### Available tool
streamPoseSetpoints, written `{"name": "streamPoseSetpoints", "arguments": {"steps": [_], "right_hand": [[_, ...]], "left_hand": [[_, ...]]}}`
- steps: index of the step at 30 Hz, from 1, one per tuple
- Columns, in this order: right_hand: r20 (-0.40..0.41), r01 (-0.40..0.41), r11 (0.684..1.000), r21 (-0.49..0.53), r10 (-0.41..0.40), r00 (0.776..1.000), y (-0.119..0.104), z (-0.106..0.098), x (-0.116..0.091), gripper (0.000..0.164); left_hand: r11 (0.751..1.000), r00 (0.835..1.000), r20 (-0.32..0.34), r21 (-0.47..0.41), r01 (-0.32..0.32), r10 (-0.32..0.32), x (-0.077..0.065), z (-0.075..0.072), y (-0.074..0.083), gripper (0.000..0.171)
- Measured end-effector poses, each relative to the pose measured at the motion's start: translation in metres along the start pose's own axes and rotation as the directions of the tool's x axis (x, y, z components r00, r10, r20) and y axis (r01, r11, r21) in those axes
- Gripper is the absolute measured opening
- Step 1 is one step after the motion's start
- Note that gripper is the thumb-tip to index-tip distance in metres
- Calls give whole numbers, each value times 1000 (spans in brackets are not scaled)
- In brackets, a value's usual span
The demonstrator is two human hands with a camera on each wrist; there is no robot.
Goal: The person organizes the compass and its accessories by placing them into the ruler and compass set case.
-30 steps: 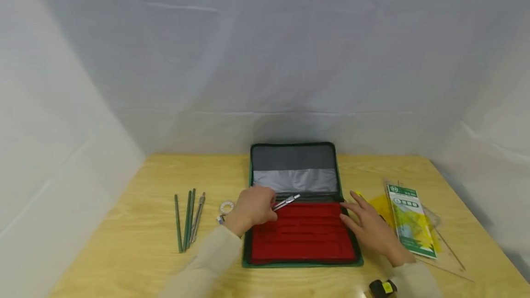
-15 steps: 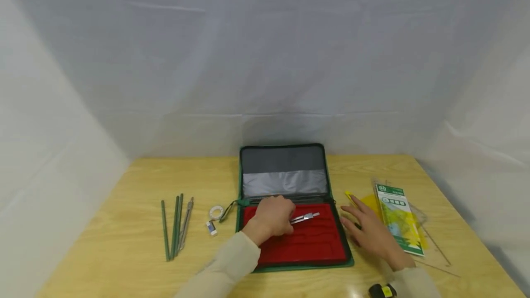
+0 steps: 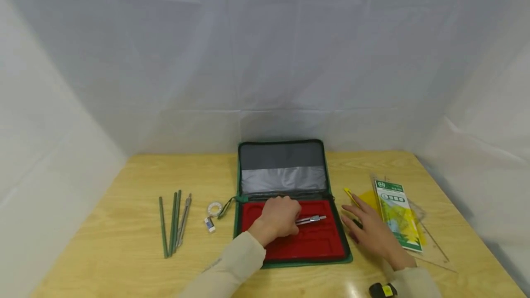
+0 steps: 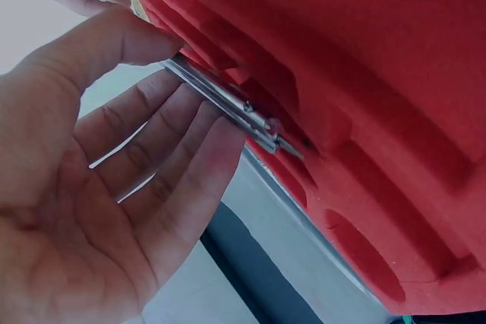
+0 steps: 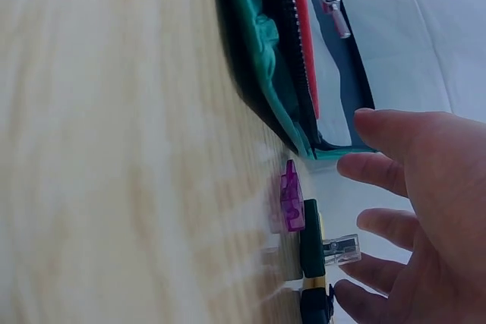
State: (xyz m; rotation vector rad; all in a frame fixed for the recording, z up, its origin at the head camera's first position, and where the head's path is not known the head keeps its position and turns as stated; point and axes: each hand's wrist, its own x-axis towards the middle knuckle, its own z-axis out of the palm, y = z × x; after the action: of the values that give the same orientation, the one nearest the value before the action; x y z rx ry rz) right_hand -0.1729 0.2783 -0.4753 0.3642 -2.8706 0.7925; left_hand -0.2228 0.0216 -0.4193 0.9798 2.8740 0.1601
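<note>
My left hand (image 3: pixel 276 219) pinches a silver drawing compass (image 3: pixel 313 219) between thumb and fingers over the red moulded tray (image 3: pixel 308 246) of an unzipped green case. In the left wrist view the compass (image 4: pixel 224 104) lies along the fingertips, its pointed legs toward the tray's slots. My right hand (image 3: pixel 368 226) hovers with fingers spread just off the case's right edge and grips nothing. Below its fingertips in the right wrist view are a small purple piece (image 5: pixel 291 199) and a clear-bodied pencil sharpener (image 5: pixel 342 250).
Green pencils (image 3: pixel 173 224) and another silver compass (image 3: pixel 184 220) lie at the left. A white ring (image 3: pixel 214 204) and an eraser (image 3: pixel 209 224) sit beside the case. To the right, a green-and-yellow packet (image 3: pixel 398 217) lies on clear set squares (image 3: pixel 439 257), near a yellow stick (image 3: pixel 348 192).
The left hand has carried the compass rightward and slightly nearer over the red tray. The right hand has stayed beside the case with little movement. The head view has shifted a little.
</note>
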Motion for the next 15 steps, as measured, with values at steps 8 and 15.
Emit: {"name": "streamPoseSetpoints", "arguments": {"steps": [8, 15], "right_hand": [[-13, 0, 1000, 0, 0, 1000, 1, -1, 0, 38], [-2, -14, 1000, 4, 14, 1000, 0, -2, -3, 39]], "left_hand": [[1000, 1000, 3, 2, 0, 0, 1, 1, -1, 31], [1000, 1000, 6, 14, 5, -5, 3, -1, -3, 30]]}}
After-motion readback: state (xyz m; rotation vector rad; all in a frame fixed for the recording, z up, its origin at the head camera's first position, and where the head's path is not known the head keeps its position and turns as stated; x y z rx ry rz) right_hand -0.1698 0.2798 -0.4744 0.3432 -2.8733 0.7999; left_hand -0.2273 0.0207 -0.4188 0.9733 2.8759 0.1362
